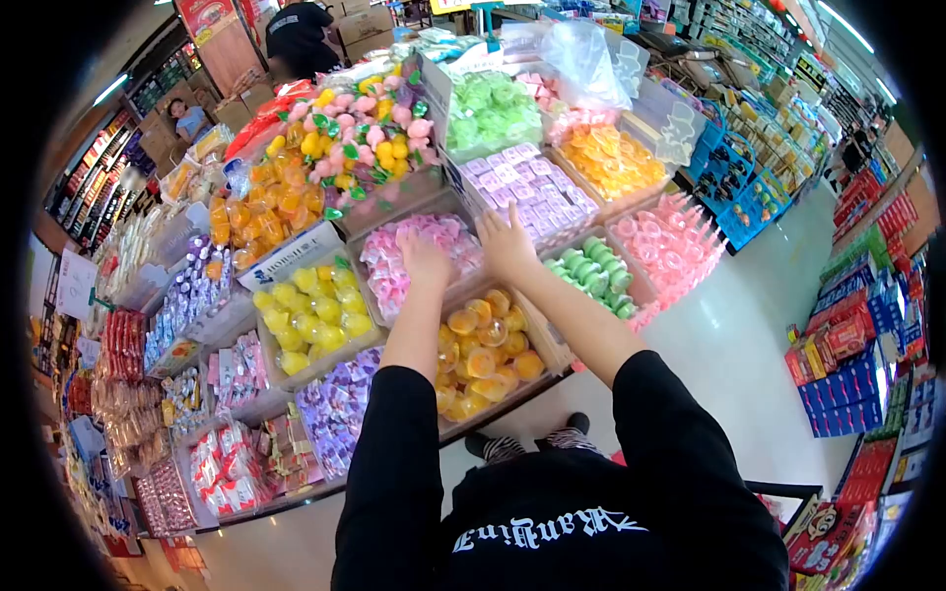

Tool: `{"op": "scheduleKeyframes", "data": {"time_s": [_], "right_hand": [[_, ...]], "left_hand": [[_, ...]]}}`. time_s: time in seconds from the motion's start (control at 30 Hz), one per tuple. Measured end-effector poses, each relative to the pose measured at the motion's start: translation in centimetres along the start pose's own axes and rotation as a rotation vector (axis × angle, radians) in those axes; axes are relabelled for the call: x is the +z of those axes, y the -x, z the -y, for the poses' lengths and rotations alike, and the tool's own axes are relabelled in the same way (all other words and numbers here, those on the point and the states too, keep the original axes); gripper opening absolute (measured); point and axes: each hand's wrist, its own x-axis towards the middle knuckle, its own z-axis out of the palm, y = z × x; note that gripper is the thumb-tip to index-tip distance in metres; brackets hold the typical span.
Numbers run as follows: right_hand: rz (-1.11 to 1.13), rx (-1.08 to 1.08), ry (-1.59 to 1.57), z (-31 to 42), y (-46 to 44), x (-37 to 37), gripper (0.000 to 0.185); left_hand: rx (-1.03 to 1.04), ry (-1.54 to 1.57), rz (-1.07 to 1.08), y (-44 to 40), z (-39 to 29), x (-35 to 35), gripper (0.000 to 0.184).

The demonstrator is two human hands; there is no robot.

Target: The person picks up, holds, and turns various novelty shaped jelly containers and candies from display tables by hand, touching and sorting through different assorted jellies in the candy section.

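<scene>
Dipping into the box (362, 284), the left hand (426, 258) is among pink sweets (385, 268), small, shiny and wrapped; its grip I cannot tell. The right hand (506, 246) is spread open by the purple sweets (537, 197). A white label (291, 254) seems to read "HORSH"

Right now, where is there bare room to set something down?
Bare floor shows between the pink ring-shaped sweets and the stack of blue boxes. The filled bins stand side by side, with the left hand and right hand over them, so it looks crowded there.
</scene>
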Motion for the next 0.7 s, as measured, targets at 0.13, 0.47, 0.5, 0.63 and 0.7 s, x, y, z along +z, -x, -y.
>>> {"op": "scheduleKeyframes", "data": {"time_s": [0.13, 0.47, 0.5, 0.63, 0.7], "right_hand": [[-0.189, 0.054, 0.048, -2.2, 4.2, -0.8, 0.056], [0.03, 0.381, -0.08, -14.8, 27.0, 5.8, 0.071], [0.056, 0.462, -0.101, -16.8, 30.6, 7.1, 0.069], [0.357, 0.919, -0.064, -22.7, 45.9, 7.0, 0.068], [0.334, 1.105, -0.149, -23.4, 53.0, 6.7, 0.068]], "left_hand": [[-0.037, -0.075, -0.721, 0.8, -3.1, -0.3, 0.062], [0.304, 0.327, -0.968, 7.3, -26.6, -4.6, 0.068], [0.384, 0.292, -0.779, 8.4, -30.3, -4.7, 0.069], [0.627, 0.213, -0.467, 15.0, -44.5, -5.4, 0.072], [0.777, 0.214, -0.484, 18.4, -50.7, -4.3, 0.073]]}}
